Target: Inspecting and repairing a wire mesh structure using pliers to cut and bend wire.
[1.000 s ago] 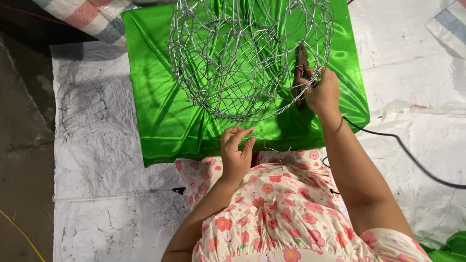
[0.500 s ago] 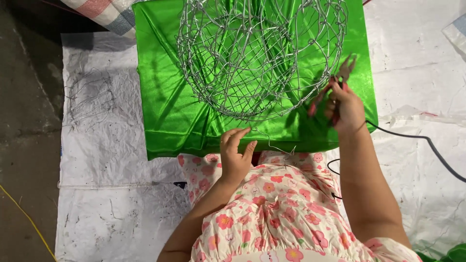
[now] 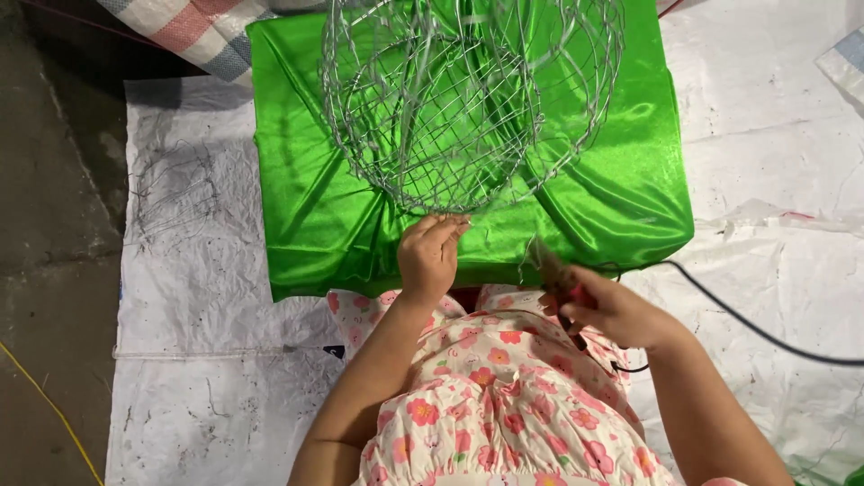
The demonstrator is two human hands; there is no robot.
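I count one rounded silver wire-mesh frame [image 3: 468, 99], one shiny green satin cloth [image 3: 621, 180], one red-handled pair of pliers [image 3: 562, 283] (partly hidden), one black cable [image 3: 765, 333], and two bare hands.

I see no labels, signs or screens, only a striped red, blue and white woven plastic sack [image 3: 193, 27], far left

left hand [image 3: 430, 255]: arm stretched forward, fingers curled, palm down | right hand [image 3: 605, 308]: drawn near the body, fingers closed in a grip
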